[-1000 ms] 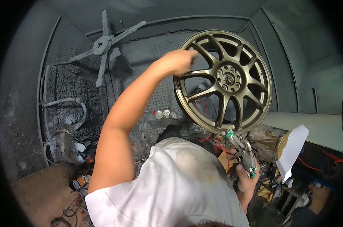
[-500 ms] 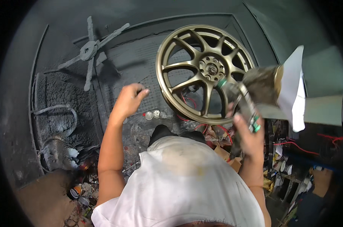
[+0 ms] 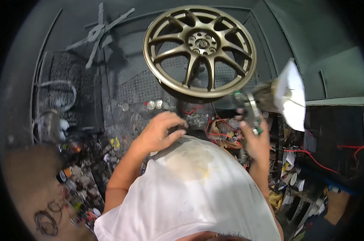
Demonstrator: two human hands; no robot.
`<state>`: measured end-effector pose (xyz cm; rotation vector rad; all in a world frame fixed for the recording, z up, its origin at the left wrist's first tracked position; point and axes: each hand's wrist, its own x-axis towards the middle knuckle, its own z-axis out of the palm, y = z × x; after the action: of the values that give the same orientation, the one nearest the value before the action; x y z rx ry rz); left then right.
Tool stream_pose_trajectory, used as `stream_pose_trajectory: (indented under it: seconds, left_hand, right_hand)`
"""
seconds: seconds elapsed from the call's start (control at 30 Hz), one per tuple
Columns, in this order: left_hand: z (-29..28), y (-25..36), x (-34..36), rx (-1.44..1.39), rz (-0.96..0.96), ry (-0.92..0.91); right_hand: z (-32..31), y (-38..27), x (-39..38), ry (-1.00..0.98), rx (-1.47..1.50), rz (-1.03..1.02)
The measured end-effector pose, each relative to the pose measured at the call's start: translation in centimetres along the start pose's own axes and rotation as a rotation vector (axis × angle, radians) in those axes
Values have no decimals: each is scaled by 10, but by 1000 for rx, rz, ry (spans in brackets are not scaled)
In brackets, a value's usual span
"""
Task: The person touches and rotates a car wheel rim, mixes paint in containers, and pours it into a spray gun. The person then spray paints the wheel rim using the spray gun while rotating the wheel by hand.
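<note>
Grey booth walls [image 3: 338,76] surround the bronze alloy wheel [image 3: 202,43], below which the right hand [image 3: 257,138] grips a spray gun [image 3: 252,109], best kept clear of it, and the left hand [image 3: 162,130] half-curls apart, its hold unclear.

Dark printed capitals on a crumpled yellow package [image 3: 275,199], lower right, partly hidden, markings on bronze wheel [image 3: 209,72] centre too small to read

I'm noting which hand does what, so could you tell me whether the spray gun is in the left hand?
No, the right hand grips the spray gun, while the left hand is apart from it.
</note>
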<state>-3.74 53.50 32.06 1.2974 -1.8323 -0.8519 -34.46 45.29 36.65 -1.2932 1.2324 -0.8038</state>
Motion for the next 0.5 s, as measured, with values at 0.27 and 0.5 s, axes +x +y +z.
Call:
stream_pose_trajectory:
  seconds: [0.27,0.5]
  left_hand:
    - [51,104,-35,287,9,461]
    - [37,118,-140,315,-422,927]
  right_hand:
    - [35,62,-19,-733,-449,-220]
    - [112,113,-21,-1110,-560,-471]
